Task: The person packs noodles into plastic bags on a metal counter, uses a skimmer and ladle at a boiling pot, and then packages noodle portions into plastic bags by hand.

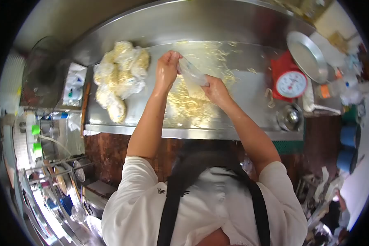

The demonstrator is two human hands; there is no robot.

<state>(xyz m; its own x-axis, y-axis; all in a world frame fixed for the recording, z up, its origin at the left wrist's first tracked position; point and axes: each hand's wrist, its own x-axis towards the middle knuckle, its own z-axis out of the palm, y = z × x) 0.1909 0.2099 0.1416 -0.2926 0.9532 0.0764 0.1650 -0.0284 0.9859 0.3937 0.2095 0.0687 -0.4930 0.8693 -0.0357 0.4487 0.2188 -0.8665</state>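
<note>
A clear plastic bag [191,73] is stretched between my two hands above the steel worktop. My left hand [168,67] pinches one end of it, and my right hand [215,89] grips the other end lower down on the right. Loose pale yellow noodles [188,106] lie heaped on the steel under the bag, with stray strands spread toward the back. To the left of my left forearm is a pile of plastic bags filled with noodles [121,76].
A red dial scale [285,80] stands on the right, with a round metal pan [308,55] at its top. A metal bowl [290,117] sits near the front right corner. Bottles [336,88] stand at the far right, and a rack [49,176] is at lower left.
</note>
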